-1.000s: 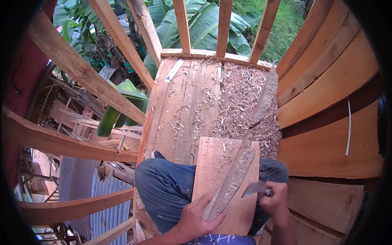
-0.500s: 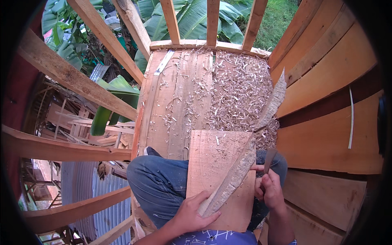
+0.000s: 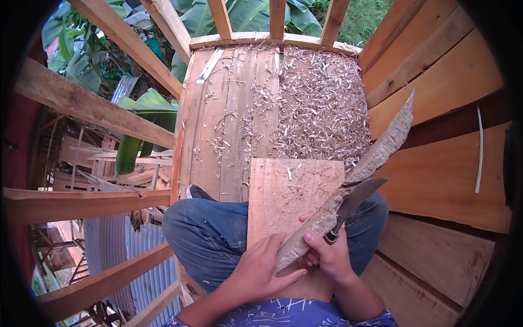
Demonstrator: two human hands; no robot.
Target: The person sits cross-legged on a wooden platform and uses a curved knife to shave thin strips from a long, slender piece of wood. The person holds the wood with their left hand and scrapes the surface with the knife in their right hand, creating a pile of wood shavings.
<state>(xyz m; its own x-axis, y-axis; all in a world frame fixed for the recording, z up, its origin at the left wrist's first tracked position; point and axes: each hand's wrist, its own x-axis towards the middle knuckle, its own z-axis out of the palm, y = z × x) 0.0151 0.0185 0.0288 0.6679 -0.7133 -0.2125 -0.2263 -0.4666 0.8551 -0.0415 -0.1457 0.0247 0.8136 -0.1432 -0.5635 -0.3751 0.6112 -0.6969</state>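
A long, rough, bark-like piece of wood (image 3: 323, 219) slants from my lap up to the right, tapering to a point at its far end. My left hand (image 3: 266, 268) grips its near end, thumb along the right edge. Closed round the dark handle of a knife (image 3: 360, 197) is my right hand (image 3: 331, 255), its thumb by the wood's right side. The broad blade points up and right, beside the wood; whether its edge touches is unclear. Under both lies a flat wooden board (image 3: 267, 210) across my lap, sprinkled with chips.
Curled shavings (image 3: 321, 109) cover much of the plank floor (image 3: 210, 141) ahead, thickest on the right. Slatted wooden rails (image 3: 103, 111) rise on the left and front. A wall of wide boards (image 3: 441, 180) stands close on my right. My bent knees (image 3: 204, 231) flank the board.
The knife has turned from upright to slanting along the wood, and my right hand has come in closer to the piece. The wood's far tip has swung right.
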